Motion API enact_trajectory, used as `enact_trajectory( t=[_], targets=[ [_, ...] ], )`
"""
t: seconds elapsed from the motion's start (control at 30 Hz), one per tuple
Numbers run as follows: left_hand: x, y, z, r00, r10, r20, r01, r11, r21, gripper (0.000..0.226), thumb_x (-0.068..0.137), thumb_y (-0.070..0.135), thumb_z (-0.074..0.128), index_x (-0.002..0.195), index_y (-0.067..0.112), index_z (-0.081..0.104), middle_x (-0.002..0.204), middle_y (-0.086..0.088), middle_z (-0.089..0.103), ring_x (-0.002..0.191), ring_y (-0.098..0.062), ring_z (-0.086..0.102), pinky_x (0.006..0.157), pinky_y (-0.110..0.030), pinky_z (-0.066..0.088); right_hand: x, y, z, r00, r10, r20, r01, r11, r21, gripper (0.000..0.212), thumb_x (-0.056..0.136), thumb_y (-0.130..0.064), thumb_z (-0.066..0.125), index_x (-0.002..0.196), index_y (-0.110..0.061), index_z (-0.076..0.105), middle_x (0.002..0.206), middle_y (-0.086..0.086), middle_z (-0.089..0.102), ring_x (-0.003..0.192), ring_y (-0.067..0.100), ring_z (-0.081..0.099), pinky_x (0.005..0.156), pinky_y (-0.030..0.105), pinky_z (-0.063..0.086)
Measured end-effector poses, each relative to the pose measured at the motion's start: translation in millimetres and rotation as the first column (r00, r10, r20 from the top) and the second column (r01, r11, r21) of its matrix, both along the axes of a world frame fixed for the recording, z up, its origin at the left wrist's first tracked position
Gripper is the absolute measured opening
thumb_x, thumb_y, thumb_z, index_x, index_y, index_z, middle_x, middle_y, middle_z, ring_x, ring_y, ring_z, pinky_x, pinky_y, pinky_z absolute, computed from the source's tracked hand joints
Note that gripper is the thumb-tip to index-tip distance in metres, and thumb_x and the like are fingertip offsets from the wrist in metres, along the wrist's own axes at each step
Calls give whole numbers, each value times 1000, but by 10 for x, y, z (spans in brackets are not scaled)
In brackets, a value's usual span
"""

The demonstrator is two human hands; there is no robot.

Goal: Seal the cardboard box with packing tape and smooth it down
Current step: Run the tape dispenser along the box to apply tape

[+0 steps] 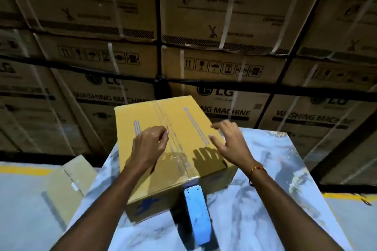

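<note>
A yellow cardboard box (183,120) with blue printed stripes lies on a marbled white table (255,199). Clear packing tape (177,149) runs along its centre seam from the far edge to the near edge. My left hand (150,146) hovers over the box top just left of the tape, fingers curled and apart, holding nothing. My right hand (228,140) is spread above the box's right edge, also holding nothing. A blue tape dispenser (199,216) stands on the table against the box's near side, its toothed blade at the tape's end.
A wall of large stacked washing machine cartons (214,36) with white straps rises right behind the table. A flattened cardboard piece (69,185) lies on the floor at the left. Yellow floor lines (22,170) run on both sides.
</note>
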State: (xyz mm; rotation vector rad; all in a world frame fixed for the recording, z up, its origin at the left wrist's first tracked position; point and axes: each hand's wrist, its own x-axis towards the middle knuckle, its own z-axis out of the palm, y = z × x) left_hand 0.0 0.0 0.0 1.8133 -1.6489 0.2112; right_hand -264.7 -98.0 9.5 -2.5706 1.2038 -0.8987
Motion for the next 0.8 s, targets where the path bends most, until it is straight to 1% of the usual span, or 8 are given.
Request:
enact_trajectory(
  t=[0.13,0.2,0.27,0.33,0.4,0.47,0.57,0.8],
  targets=[
    [183,243,-314,990,136,26,-138,985,102,17,94,22,60,89,11,72,95,-8,69,90,-36,63,70,-41,46,151,216,-438,997,-3,-73,12,994,110,33,92,-47,52,116,-26,62,115,-6,61,109,24,53,79,35,34],
    [267,347,-434,975,218,35,-221,963,153,11,92,19,66,94,12,73,109,-10,68,102,-38,59,78,-46,45,206,316,-619,996,-12,-84,22,992,126,33,91,-47,51,115,-27,62,115,-6,60,109,21,53,80,35,35],
    [338,420,-544,945,325,20,-323,926,194,19,90,22,69,106,13,73,128,-14,63,119,-40,53,91,-52,44,244,379,-750,995,-27,-95,39,992,123,29,92,-43,54,114,-27,62,115,-5,59,110,22,53,84,37,38],
    [360,474,-673,924,377,-69,-342,892,296,36,92,27,67,125,14,65,149,-18,48,136,-43,40,102,-58,40,265,423,-875,991,-53,-122,66,993,102,24,92,-40,57,112,-28,62,119,-5,58,113,22,53,89,41,40],
    [347,500,-768,900,373,-228,-273,887,372,45,97,32,62,138,14,55,162,-19,27,146,-43,28,107,-57,37,268,429,-915,989,-71,-127,82,993,83,24,94,-41,55,112,-27,62,123,-4,58,116,21,52,94,43,40],
    [335,491,-814,871,370,-325,-234,892,388,49,100,36,58,143,13,49,167,-18,15,148,-43,27,108,-53,38,260,414,-925,988,-79,-131,89,994,70,27,95,-42,52,113,-27,63,125,-3,58,118,21,52,96,43,40],
    [257,461,-822,848,385,-365,-239,891,385,54,99,37,60,145,12,47,169,-17,11,152,-38,24,112,-53,37,216,368,-926,989,-79,-128,85,995,42,27,95,-41,51,113,-25,64,126,-2,59,119,21,52,97,42,38],
    [-312,393,-803,800,495,-339,-338,839,427,53,101,43,53,149,21,45,172,-10,7,155,-34,11,117,-51,26,-120,10,-908,989,4,-150,6,998,65,32,97,-47,47,116,-26,63,128,-4,58,122,21,51,98,41,36]
  ],
)
